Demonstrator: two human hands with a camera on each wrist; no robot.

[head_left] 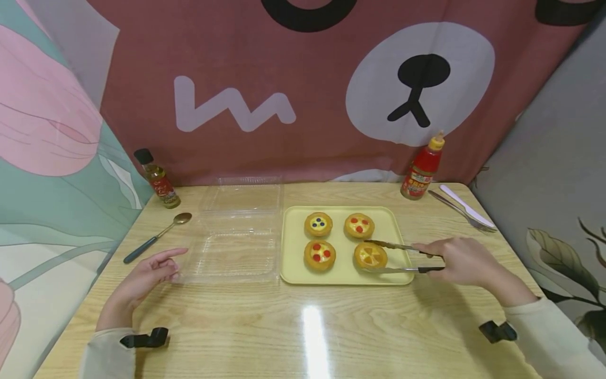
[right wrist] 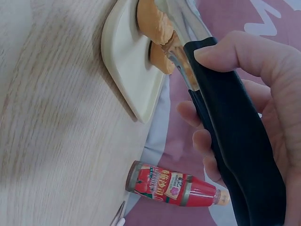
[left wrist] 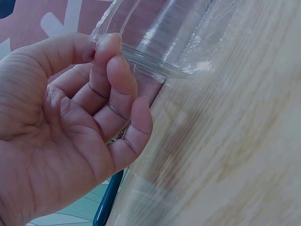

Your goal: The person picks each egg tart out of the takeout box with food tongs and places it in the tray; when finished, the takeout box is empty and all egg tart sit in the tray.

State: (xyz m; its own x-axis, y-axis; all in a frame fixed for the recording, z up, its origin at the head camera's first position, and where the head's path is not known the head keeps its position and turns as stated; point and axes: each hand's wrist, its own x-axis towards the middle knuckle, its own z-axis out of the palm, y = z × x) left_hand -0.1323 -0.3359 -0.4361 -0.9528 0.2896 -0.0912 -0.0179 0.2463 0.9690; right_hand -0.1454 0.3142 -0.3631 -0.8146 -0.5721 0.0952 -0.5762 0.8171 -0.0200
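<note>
My right hand (head_left: 466,260) holds metal tongs with black handles (right wrist: 230,122), thumb on one side and fingers on the other. The tong arms lie on either side of an egg tart with orange wedges (head_left: 371,256), on a pale yellow tray (head_left: 345,276). Two red-dotted tarts (head_left: 320,256) and a blue-dotted tart (head_left: 318,225) share the tray. To its left is a clear plastic clamshell container (head_left: 236,271) with the lid folded back. My left hand (head_left: 147,276) pinches its near left edge, fingers bent by the rim in the left wrist view.
An oil bottle (head_left: 163,187) stands at the back left, with a dark-handled spoon (head_left: 158,238) in front. At the back right are a red sauce bottle (head_left: 421,171), a fork (head_left: 459,209) and a pale knife (head_left: 466,204). A printed cloth (head_left: 322,116) hangs behind the table.
</note>
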